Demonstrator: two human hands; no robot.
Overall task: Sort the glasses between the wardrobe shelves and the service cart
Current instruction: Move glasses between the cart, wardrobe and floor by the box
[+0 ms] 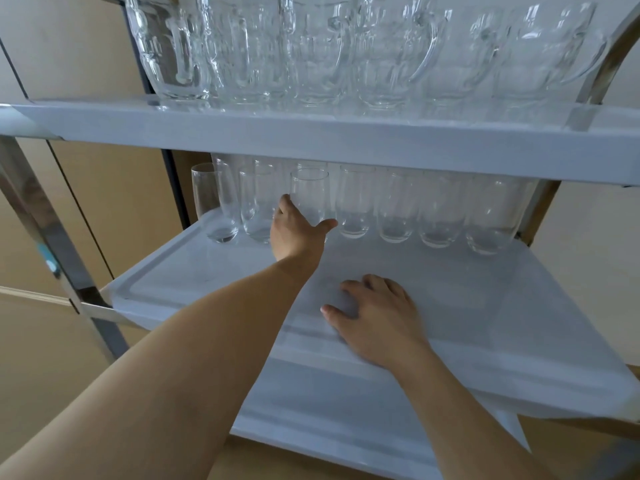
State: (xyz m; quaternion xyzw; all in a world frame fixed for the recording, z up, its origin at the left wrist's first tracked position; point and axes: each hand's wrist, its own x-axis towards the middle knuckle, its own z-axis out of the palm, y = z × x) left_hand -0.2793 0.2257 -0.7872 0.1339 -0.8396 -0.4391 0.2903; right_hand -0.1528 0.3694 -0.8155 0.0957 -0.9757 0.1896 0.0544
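A row of several clear tall glasses [396, 209] stands at the back of the cart's middle shelf [519, 306]. One tall glass [309, 194] sits slightly in front of that row. My left hand [298, 230] reaches in and holds it low down, fingers on its left side and thumb on its right; its base is hidden behind my hand. My right hand [375, 318] lies palm down on the middle shelf nearer the front, fingers relaxed, holding nothing.
Several clear handled glass mugs [311, 50] fill the cart's top shelf [311, 140]. A lower shelf [329, 410] shows beneath my arms. Chrome cart posts [41, 223] stand at the left and upper right. Beige wardrobe panels lie behind.
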